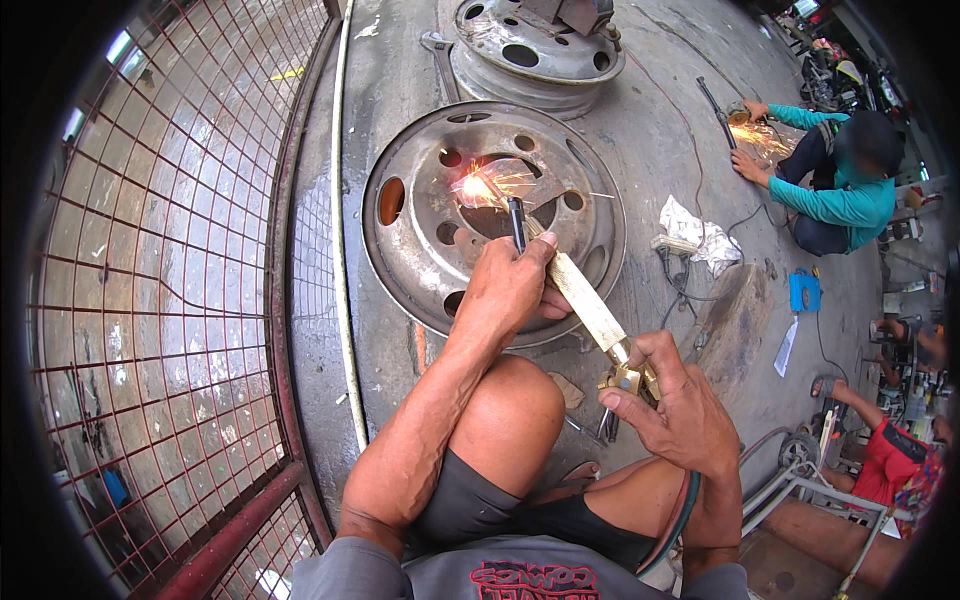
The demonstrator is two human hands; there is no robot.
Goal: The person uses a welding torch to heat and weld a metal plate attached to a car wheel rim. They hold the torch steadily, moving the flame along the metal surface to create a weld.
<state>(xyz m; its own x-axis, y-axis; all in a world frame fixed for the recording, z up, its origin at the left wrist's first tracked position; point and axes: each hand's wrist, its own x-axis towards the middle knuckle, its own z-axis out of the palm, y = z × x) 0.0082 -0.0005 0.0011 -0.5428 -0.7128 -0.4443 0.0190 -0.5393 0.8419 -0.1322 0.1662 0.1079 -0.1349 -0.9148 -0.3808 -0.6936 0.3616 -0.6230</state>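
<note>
Nearest are the person's bare knee and grey shorts. No cloth covers this knee, so if hot sparks turn backward, I think it may be burned. The red and green rubber hoses pass just beside the right forearm; a sudden movement of the arm could pull on them and make the flame go off its place.

The right hand has its fingers closed around the valve end of the long brass-coloured metal torch. Its thumb lies near the valve knobs, so an unintended turn could perhaps change the flame. The left hand, which is bare, is gripping the front part of the torch together with a black cylindrical piece. This hand is near the bright orange glow, and spatter or heat from the metal could reach the fingers; if the grip slips, the tip could wander.

The round grey steel wheel lies on the concrete floor in front of the knees, with the glow near its middle. The metal there may be very hot. Beyond it is a second grey steel wheel, with a metal adjustable wrench just beside it.

To the right, well apart, a crumpled white cloth lies near dark cables; stray sparks could possibly light it. Farther, a co-worker in a teal shirt makes sparks too, which is another possible source of fire.
</note>
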